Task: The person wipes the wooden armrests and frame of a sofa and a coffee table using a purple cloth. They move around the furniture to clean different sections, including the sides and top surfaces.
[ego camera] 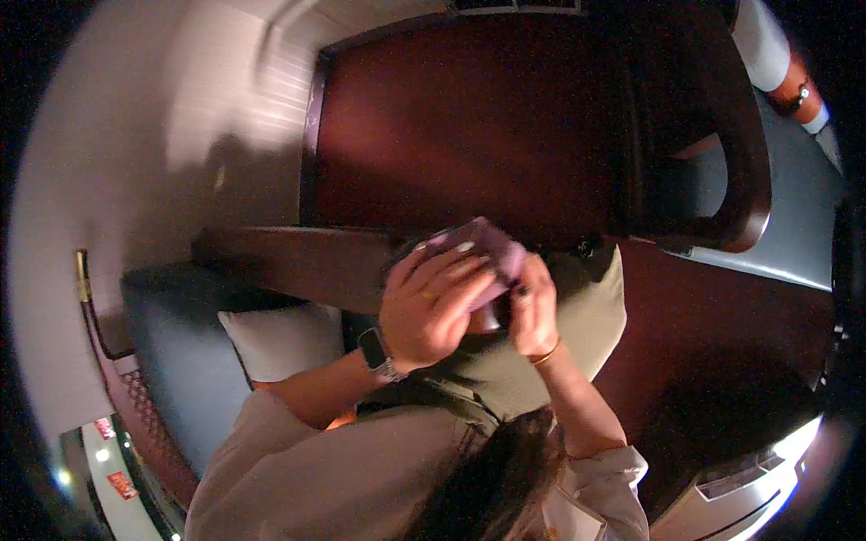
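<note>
Both hands are raised in front of my body, around a pinkish-purple cloth [500, 253]. My left hand [433, 304], with a watch [372, 348] on its wrist, lies over the cloth with bent fingers. At the cloth's right side, my right hand [534, 304] grips its edge between fingers and thumb. Something dark and something small and pale show between the hands under the cloth, too blurred to name. Below them are my lap and olive trousers [582, 324].
A dark wooden table [440, 135] stands ahead, beside a pale wall [101, 169]. I sit by a blue-grey seat [196, 379] with a light cushion [291, 338]. A curved dark wooden chair frame [751, 203] is at right. A white appliance-like object [731, 500] stands low at right.
</note>
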The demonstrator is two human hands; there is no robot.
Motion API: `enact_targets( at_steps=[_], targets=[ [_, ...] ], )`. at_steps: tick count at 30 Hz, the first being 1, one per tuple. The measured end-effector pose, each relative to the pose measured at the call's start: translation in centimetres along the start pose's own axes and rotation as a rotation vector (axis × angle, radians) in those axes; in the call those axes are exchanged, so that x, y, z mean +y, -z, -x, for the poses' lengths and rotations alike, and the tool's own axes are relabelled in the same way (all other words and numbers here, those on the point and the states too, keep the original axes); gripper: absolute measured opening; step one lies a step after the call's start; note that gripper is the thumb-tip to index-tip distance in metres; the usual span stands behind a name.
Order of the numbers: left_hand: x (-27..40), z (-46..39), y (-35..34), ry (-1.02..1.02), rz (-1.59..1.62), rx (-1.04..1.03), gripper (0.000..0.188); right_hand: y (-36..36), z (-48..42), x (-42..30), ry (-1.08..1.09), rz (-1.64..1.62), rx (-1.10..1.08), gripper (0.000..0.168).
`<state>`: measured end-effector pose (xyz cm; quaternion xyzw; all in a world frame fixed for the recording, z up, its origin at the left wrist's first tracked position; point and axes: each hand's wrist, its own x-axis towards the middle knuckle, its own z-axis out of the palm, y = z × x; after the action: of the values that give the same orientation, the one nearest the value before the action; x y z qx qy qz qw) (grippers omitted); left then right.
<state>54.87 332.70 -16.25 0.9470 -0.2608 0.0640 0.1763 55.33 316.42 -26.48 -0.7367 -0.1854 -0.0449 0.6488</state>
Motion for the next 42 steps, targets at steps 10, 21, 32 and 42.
enact_targets(
  at_steps=[10,21,32,42],
  targets=[
    [-3.5,7.0,-0.6,-0.032,-0.014,0.153,0.038,2.8,1.1,1.0,-0.393,-0.046,0.139,0.053],
    [-10.6,14.3,-0.4,0.437,-0.329,0.606,0.040,3.7,1.9,-2.5,-0.061,0.694,-0.009,0.043],
    [1.9,3.9,-4.8,-0.033,-0.014,0.201,0.046,2.8,0.9,-1.4,-0.109,0.538,0.071,0.039],
    [-18.7,15.6,4.5,0.507,-0.452,0.367,0.037,2.5,0.9,-2.5,-0.078,0.555,0.037,0.033]
  ],
)
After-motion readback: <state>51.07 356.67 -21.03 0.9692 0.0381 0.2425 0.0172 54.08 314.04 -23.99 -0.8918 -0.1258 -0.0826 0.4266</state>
